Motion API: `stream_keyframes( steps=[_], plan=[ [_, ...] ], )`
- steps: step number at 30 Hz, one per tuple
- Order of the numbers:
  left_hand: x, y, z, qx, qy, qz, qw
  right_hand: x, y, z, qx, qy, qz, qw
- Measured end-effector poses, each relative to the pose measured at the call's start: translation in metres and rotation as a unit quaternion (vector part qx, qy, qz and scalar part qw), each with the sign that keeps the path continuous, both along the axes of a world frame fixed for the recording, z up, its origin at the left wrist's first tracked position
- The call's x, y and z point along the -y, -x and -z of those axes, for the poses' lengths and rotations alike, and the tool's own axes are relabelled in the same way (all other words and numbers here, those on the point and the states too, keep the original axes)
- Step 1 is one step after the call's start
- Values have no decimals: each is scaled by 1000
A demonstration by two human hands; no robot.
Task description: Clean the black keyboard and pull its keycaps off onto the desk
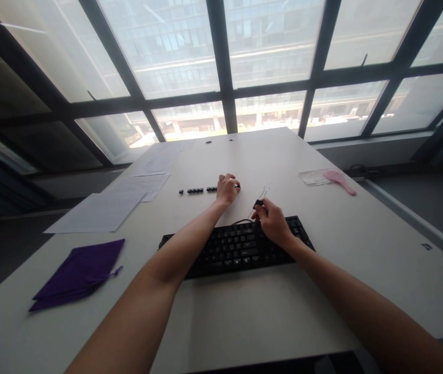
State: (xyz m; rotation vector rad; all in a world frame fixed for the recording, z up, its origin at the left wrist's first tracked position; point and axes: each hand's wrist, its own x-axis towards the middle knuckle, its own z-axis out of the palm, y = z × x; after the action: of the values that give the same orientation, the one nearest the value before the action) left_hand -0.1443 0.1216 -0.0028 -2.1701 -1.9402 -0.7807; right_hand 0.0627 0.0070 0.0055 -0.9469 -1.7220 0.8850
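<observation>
Both forearms [161, 278] reach forward over the keyboard [239, 249], hands [227, 189] curled.

The head camera looks from above the tabletop's [260, 311] near edge, forward and steeply down over both forearms [143, 301], which loom close; the hands [227, 189] sit farther off, mid-view, and windows [268, 41] rise beyond the far edge.

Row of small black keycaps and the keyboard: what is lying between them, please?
White tabletop, crossed by the left forearm, and a thin cable at the far edge of the keyboard; the head view shows this.
</observation>
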Motion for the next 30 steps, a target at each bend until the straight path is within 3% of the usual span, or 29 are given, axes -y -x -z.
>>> stream_keyframes(
  steps=[6, 11, 14, 17, 20, 23, 30],
  plan=[
    [0, 1, -2, 9, 4, -5, 1000, 0, 0, -1, -10, 9, -2, 1000],
    [8, -4, -21, 26, 16, -9, 999, -5, 0, -2, -78, 38, 12, 996],
    [30, -18, -35, 35, 54, 43, 997, -12, -5, -5, -123, 59, 48, 989],
    [66, -39, -41, 55, 95, 112, 988, -20, -16, -13, -111, 52, 44, 991],
    [106, -55, -36, 78, 117, 158, 977, -24, -25, -17, -53, 32, -3, 998],
    [132, -59, -24, 90, 104, 167, 976, -24, -27, -15, -15, 21, -45, 999],
    [146, -41, -8, 99, 106, 149, 978, -11, -15, -11, 68, -13, -69, 995]
  ],
)
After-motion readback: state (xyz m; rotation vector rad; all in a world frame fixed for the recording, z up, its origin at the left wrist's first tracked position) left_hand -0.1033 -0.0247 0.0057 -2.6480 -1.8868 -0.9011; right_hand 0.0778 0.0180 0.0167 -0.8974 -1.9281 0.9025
